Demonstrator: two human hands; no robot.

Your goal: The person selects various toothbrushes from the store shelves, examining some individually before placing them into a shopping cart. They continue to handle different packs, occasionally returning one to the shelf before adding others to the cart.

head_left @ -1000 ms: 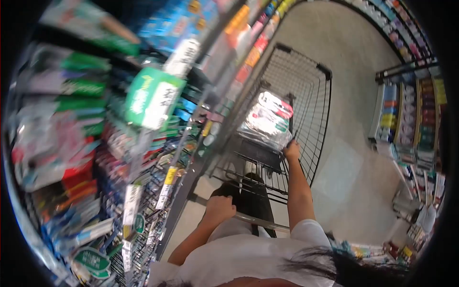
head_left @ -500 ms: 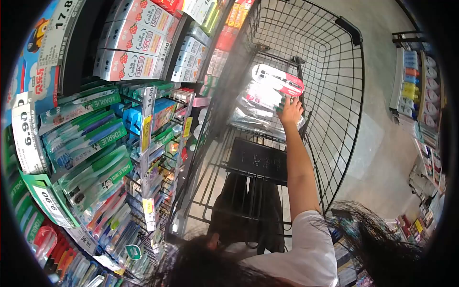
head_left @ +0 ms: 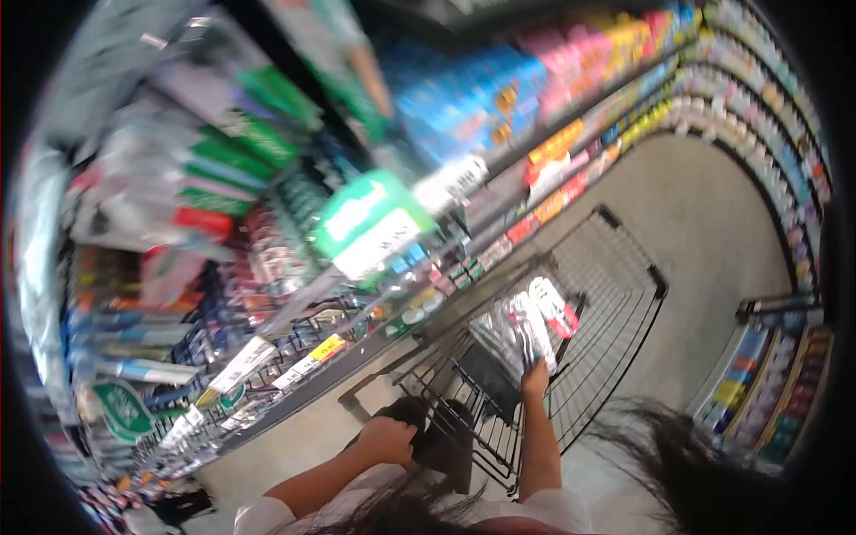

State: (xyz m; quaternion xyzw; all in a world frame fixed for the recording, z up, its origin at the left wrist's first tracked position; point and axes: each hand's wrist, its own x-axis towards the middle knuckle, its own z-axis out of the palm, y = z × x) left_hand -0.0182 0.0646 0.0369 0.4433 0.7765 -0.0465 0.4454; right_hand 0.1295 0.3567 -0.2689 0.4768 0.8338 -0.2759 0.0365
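Observation:
My right hand is closed on the lower end of a clear plastic package with dark and white contents, over the shopping cart. Just past it lies a red and white package with a rounded end. My left hand is curled closed near my body, outside the cart; what its fingers hold, if anything, is hidden.
Blurred shelves of packaged goods run along the left and top, with a green shelf sign sticking out. Another curved shelf row stands at the upper right. A low display is at the right. Grey floor lies beyond the cart.
The view has swung towards the shelves, and the cart appears lower and tilted. My right hand has closed on the clear package and drawn nearer. My left hand has come into view.

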